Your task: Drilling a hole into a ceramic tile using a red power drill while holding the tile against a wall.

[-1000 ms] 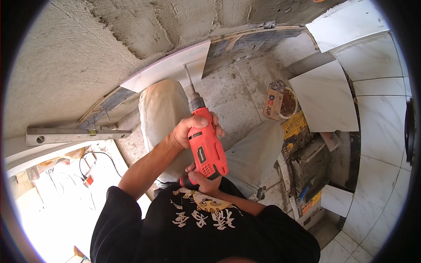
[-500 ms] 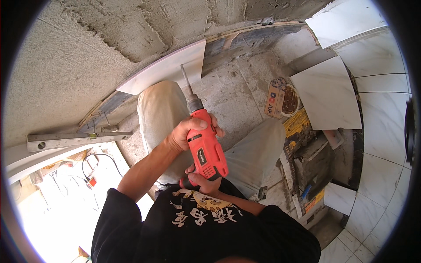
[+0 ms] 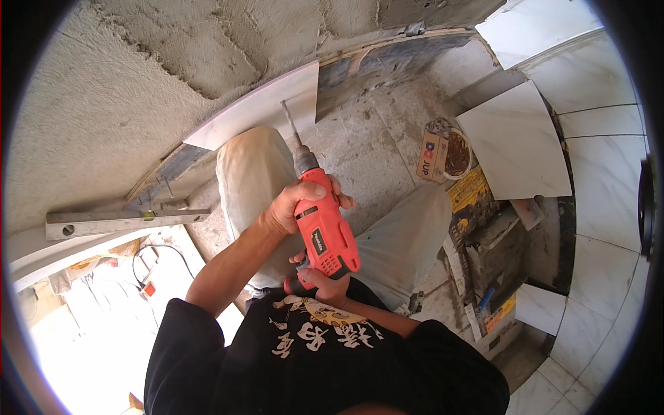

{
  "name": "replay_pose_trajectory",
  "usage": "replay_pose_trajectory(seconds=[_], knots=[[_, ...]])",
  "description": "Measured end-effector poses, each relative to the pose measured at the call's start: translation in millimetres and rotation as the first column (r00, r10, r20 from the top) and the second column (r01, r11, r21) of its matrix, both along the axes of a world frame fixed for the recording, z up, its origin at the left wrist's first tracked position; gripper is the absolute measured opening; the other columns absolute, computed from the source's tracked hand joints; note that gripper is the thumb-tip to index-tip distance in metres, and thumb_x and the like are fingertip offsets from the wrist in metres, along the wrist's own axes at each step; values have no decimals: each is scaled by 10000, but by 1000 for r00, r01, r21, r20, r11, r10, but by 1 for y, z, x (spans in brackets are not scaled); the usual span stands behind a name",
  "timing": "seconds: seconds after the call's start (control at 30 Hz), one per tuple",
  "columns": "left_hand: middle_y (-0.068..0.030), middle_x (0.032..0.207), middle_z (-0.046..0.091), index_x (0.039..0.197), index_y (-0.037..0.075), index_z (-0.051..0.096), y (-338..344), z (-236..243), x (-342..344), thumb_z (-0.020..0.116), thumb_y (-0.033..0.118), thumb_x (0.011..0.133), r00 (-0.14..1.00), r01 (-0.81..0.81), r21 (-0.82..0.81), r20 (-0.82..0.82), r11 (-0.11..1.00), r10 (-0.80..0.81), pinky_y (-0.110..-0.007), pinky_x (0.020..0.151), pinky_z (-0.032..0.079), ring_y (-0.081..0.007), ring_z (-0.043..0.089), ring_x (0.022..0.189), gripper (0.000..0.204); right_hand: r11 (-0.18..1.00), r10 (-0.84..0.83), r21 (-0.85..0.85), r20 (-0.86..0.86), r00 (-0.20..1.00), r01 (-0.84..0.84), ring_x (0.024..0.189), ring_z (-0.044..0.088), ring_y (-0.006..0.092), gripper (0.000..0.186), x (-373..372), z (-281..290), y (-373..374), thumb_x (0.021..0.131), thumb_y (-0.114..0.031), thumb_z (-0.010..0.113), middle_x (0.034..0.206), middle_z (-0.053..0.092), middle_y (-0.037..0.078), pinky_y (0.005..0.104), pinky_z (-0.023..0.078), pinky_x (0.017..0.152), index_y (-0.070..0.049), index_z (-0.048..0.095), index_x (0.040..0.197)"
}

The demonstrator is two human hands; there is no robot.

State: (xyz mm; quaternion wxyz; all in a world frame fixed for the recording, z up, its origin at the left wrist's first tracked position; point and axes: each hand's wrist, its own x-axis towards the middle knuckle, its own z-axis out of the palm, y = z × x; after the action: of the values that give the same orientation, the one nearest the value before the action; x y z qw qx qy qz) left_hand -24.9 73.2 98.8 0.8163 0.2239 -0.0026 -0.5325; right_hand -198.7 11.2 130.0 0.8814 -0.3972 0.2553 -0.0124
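Note:
I hold a red power drill (image 3: 325, 242) with both hands. My left hand (image 3: 301, 204) wraps round the front of its body just behind the chuck; my right hand (image 3: 319, 283) grips it at the rear, near my black shirt. The long metal bit (image 3: 292, 128) points forward with its tip on, or very close to, the white tile board (image 3: 249, 104) standing against the lower wall. My left knee (image 3: 252, 159), in pale trousers, is bent up against or just before that board.
A metal level (image 3: 128, 220) lies at the left, above a bright opening with cables. On the right are a cardboard box (image 3: 429, 155), a bucket of brown bits (image 3: 458, 158), loose white tiles (image 3: 515, 138), a blue-handled tool (image 3: 486, 297) and a tiled wall (image 3: 602, 187). Rough plaster wall (image 3: 173, 62) rises ahead.
The surroundings have shifted slightly in the picture, as if my head moved a little. My grip on the drill and its aim at the board are nearly the same.

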Motion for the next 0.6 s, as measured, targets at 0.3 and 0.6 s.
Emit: replay_pose_trajectory(seconds=[0.3, 0.6], knots=[[-171, 1009, 701, 1035, 27, 630, -2, -9, -2, 661, 226, 813, 999, -2, 54, 40, 999, 0, -425, 971, 499, -302, 655, 1079, 300, 999, 31, 29, -13, 999, -30, 762, 633, 123, 132, -5, -11, -4, 790, 59, 630, 865, 691, 82, 264, 517, 678, 25, 656, 915], [-159, 1006, 695, 1044, 22, 629, -3, 0, -2, 683, 228, 811, 999, -8, 160, 41, 987, 1, -424, 916, 544, -292, 666, 1079, 316, 995, -2, 101, 23, 1000, 0, 775, 657, 176, 172, -1, -13, -8, 762, 66, 628, 847, 672, 93, 305, 541, 716, 21, 636, 928]])
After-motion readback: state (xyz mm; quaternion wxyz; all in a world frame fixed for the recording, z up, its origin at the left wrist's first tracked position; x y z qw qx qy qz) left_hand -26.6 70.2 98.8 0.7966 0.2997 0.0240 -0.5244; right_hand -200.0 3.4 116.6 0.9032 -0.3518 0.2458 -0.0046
